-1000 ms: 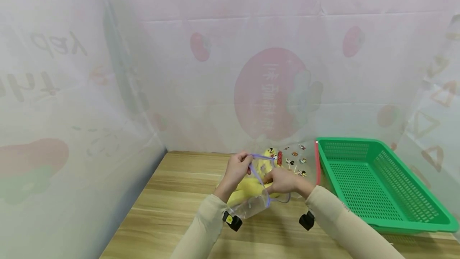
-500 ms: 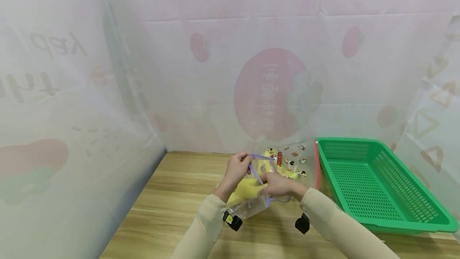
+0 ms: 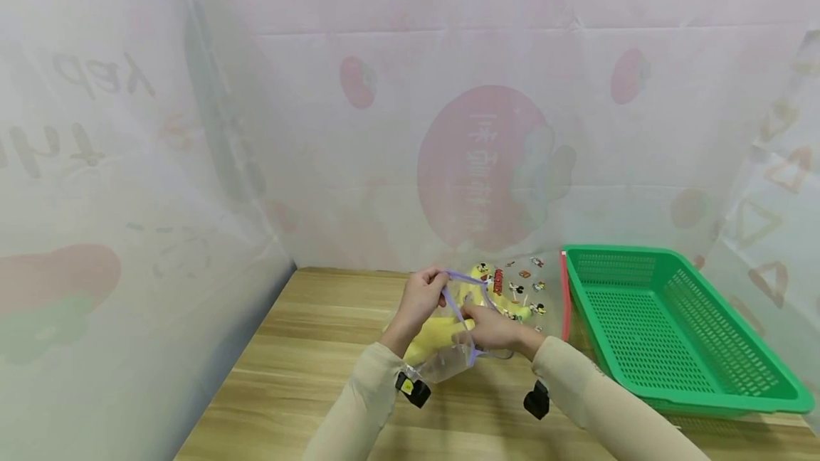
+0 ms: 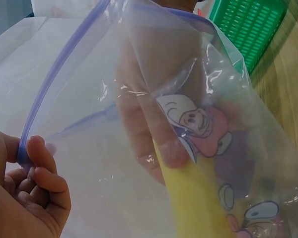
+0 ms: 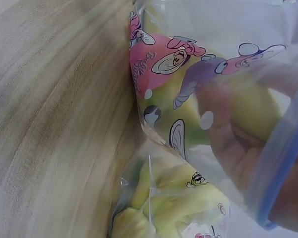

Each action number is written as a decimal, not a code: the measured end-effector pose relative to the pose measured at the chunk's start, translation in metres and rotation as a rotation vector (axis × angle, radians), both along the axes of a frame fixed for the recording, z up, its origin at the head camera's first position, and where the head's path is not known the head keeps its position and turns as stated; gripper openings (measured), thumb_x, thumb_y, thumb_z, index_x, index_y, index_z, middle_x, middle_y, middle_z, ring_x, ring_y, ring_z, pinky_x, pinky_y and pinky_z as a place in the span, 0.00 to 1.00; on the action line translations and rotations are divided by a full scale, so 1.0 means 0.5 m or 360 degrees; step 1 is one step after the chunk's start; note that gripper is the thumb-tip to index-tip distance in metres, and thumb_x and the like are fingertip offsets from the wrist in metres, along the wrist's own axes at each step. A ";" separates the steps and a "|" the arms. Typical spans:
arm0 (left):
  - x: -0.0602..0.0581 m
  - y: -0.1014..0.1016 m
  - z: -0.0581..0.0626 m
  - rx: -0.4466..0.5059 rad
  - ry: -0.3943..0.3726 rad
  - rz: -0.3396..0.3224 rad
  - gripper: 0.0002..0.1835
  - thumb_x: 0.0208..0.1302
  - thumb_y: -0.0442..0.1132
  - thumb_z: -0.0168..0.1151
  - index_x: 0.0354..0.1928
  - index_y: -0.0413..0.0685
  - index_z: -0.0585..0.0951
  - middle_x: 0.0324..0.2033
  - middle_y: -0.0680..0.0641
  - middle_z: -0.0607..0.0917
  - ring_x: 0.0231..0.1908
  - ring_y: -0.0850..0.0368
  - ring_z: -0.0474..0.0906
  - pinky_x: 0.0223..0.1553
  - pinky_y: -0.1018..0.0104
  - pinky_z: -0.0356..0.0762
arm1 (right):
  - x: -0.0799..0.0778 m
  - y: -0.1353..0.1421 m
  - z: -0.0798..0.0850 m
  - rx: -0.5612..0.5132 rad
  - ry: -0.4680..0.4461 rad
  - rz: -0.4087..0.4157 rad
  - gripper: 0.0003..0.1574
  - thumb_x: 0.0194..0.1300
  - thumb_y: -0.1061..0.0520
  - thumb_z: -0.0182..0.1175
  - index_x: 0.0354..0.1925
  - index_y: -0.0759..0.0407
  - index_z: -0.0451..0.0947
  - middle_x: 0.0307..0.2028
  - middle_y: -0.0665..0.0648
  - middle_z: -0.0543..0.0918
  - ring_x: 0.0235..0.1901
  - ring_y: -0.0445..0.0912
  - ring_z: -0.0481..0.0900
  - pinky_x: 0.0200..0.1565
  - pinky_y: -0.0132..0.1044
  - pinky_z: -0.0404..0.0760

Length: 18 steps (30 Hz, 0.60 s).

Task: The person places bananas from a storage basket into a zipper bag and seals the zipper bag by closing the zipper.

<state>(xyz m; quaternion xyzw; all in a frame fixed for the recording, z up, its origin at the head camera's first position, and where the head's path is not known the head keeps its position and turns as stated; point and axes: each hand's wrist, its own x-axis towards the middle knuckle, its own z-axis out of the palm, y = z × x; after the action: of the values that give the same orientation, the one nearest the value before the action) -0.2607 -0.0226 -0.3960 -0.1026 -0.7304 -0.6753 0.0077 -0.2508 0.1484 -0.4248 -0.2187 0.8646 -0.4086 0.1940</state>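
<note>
A clear zip bag (image 3: 445, 368) with a purple zip rim and cartoon prints lies on the table with its mouth spread. My left hand (image 3: 423, 297) pinches the purple rim between thumb and fingers, raising that side. Through the mouth reaches my right hand (image 3: 490, 327), seen behind the printed plastic in both wrist views. Its fingers curve round a yellow banana (image 5: 260, 111) inside the bag; the banana's lower part is blurred by the film. Just behind lies a second clear bag (image 3: 551, 283) with a red zip, holding several yellow bananas (image 5: 174, 208).
A green plastic basket (image 3: 653, 333) with slotted walls stands to the right, beside the red zip. The wood-grain table (image 3: 307, 361) ends on the left by a printed white curtain (image 3: 346, 183), which also hangs along the back.
My right hand has moved slightly left, deeper into the purple-rimmed bag, uncovering a banana end in the bag behind. The left hand stays at the rim.
</note>
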 end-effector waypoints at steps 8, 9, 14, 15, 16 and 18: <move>0.001 0.006 0.008 0.0011 0.0007 -0.0013 0.12 0.69 0.36 0.51 0.36 0.36 0.81 0.16 0.51 0.73 0.15 0.62 0.69 0.18 0.73 0.67 | -0.005 -0.011 0.000 -0.0062 -0.0011 -0.0085 0.22 0.59 0.55 0.62 0.48 0.64 0.71 0.38 0.56 0.77 0.37 0.49 0.74 0.37 0.43 0.75; 0.002 0.007 0.009 0.0014 0.0012 -0.0015 0.12 0.69 0.36 0.51 0.36 0.36 0.81 0.16 0.51 0.73 0.15 0.62 0.69 0.17 0.74 0.66 | -0.008 -0.012 -0.002 -0.0070 -0.0024 -0.0099 0.22 0.58 0.55 0.61 0.48 0.64 0.71 0.39 0.56 0.77 0.37 0.49 0.74 0.37 0.43 0.74; 0.002 0.010 0.009 0.0023 0.0037 -0.0021 0.12 0.69 0.36 0.50 0.35 0.35 0.80 0.15 0.52 0.72 0.15 0.62 0.68 0.16 0.74 0.64 | -0.010 -0.012 -0.006 -0.0069 -0.0029 -0.0120 0.21 0.61 0.57 0.60 0.50 0.65 0.68 0.34 0.57 0.75 0.30 0.48 0.72 0.30 0.40 0.72; 0.002 0.011 0.008 0.0025 0.0037 -0.0019 0.12 0.69 0.36 0.50 0.35 0.35 0.80 0.15 0.52 0.72 0.15 0.62 0.68 0.17 0.74 0.64 | -0.009 -0.011 -0.006 -0.0056 -0.0012 -0.0115 0.20 0.63 0.57 0.59 0.51 0.64 0.68 0.33 0.57 0.75 0.29 0.47 0.72 0.30 0.40 0.72; 0.002 0.011 0.008 0.0025 0.0039 -0.0018 0.12 0.69 0.36 0.50 0.35 0.35 0.80 0.15 0.52 0.72 0.15 0.62 0.68 0.17 0.74 0.64 | -0.008 -0.010 -0.006 -0.0038 0.0005 -0.0108 0.19 0.65 0.57 0.58 0.51 0.64 0.68 0.32 0.56 0.75 0.28 0.47 0.73 0.29 0.40 0.72; 0.002 0.010 0.007 0.0021 0.0039 -0.0016 0.12 0.69 0.36 0.50 0.36 0.36 0.80 0.15 0.52 0.72 0.15 0.62 0.69 0.17 0.73 0.65 | -0.005 -0.008 -0.004 -0.0009 0.0034 -0.0087 0.19 0.67 0.58 0.56 0.54 0.64 0.68 0.31 0.56 0.76 0.25 0.46 0.74 0.27 0.39 0.73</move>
<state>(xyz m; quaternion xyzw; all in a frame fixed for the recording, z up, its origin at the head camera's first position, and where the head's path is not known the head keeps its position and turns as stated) -0.2598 -0.0174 -0.3923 -0.1144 -0.7251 -0.6789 0.0140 -0.2533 0.1444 -0.4269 -0.1998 0.8712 -0.4138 0.1729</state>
